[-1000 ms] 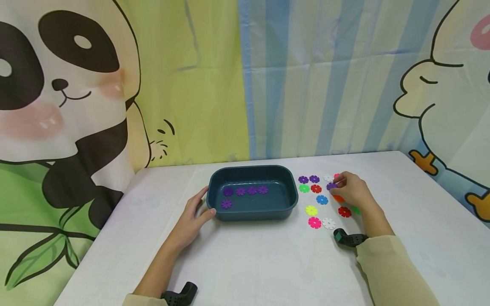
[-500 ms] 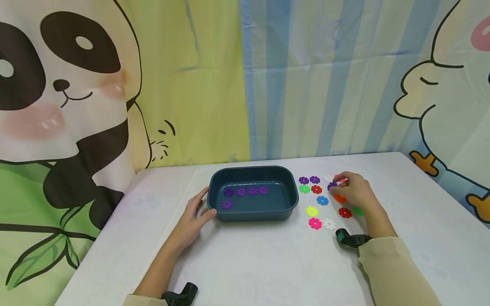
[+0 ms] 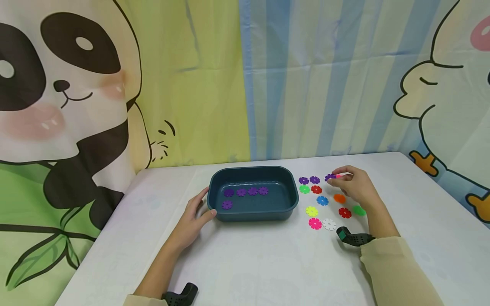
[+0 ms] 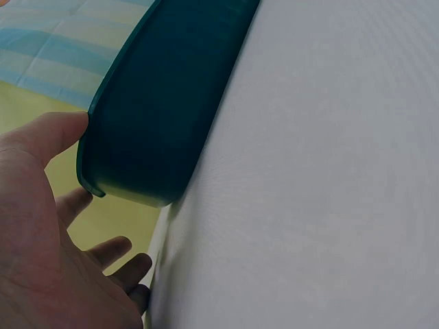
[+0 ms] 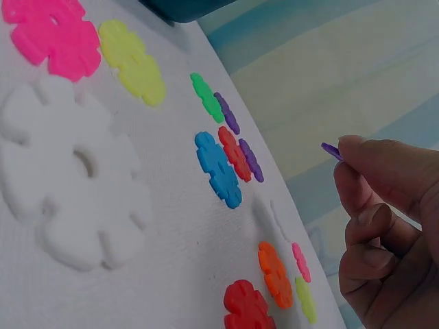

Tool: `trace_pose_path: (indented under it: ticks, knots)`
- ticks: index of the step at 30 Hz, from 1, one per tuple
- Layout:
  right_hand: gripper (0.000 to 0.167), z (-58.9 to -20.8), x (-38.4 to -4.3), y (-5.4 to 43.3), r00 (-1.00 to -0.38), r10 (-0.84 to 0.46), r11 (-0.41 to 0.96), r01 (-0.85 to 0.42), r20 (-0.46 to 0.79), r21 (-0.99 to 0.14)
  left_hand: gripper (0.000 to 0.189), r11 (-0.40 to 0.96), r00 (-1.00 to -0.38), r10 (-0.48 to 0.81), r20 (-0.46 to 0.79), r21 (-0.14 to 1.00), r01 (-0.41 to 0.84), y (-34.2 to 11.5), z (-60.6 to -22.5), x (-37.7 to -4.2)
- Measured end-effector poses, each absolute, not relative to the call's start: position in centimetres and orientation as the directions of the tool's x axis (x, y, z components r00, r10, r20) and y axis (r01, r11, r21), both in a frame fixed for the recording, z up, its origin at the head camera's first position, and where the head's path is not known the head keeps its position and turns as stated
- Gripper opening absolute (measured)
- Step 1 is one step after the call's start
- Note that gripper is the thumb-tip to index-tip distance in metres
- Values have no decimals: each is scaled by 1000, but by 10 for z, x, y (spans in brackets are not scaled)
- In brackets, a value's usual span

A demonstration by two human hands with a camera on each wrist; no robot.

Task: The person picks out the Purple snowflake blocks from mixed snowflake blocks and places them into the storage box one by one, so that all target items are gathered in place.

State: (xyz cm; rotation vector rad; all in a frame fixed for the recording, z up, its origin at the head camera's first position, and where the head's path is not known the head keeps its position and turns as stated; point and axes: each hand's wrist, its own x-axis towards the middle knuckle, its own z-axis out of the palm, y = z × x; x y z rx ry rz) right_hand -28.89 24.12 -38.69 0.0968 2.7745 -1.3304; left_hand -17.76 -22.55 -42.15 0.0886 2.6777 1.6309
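Note:
My right hand [image 3: 356, 185] pinches a purple snowflake disc [image 3: 330, 177] between thumb and index finger; it is lifted off the table in the right wrist view, where the disc's edge [image 5: 331, 150] shows beside the thumb. My left hand [image 3: 193, 221] lies at the left end of a dark teal basin [image 3: 252, 216]. Its thumb and index finger touch the rim in the left wrist view, while the other fingers are loosely spread below. Several purple discs [image 3: 227, 205] lie flat inside the basin.
Right of the basin, loose discs lie on the white table: two purple, a blue [image 3: 322, 200], a yellow [image 3: 311, 211], a pink [image 3: 315, 223], a white [image 3: 329, 224], an orange [image 3: 339, 198], red and green ones. A printed curtain [image 3: 268, 85] hangs behind the table.
My right hand has raised the purple disc off the table and moved slightly away from me, uncovering the orange and green discs. My left hand and the basin have stayed put.

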Motion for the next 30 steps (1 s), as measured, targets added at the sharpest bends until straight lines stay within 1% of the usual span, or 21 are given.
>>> trace_pose_path:
  ticks: [7,18,26,30]
  knots:
    - [60,-378,-286,238,-999,6,559,47,-53,-828,73,460,-998,56,31,886,53,-225,-422,-179]
    - [64,-369,-284,233,-999,-11,463,22,-30,-886,73,457,-998,53,34,888,54,-225,-423,-178]
    - [56,-360,-282,219,-999,-47,322,7,-24,-947,73,458,-998,56,37,887,59,-225,-421,-178]
    - [56,-355,-279,205,-996,-90,248,2,-25,-969,72,455,-998,58,34,889,57,-225,-419,-177]
